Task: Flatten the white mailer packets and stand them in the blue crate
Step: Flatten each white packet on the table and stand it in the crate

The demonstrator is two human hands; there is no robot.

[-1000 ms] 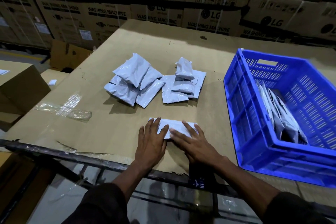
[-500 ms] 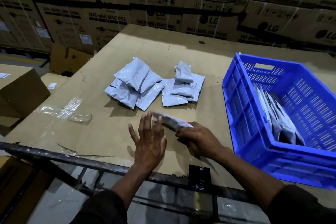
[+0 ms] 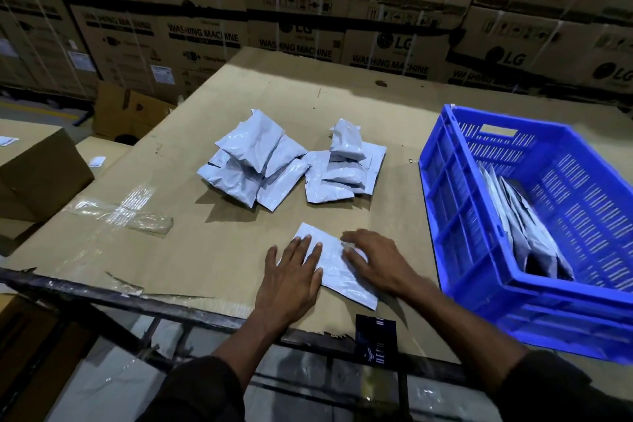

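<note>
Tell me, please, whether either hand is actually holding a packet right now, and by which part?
Neither grips anything. The left hand and right hand lie flat on the white mailer packet, pressing its left and right parts against the cardboard table.

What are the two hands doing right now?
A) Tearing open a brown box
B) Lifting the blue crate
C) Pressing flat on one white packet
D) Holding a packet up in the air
C: the left hand and the right hand both lie with straight fingers on one white packet that rests flat on the cardboard tabletop, beside the blue crate.
</note>
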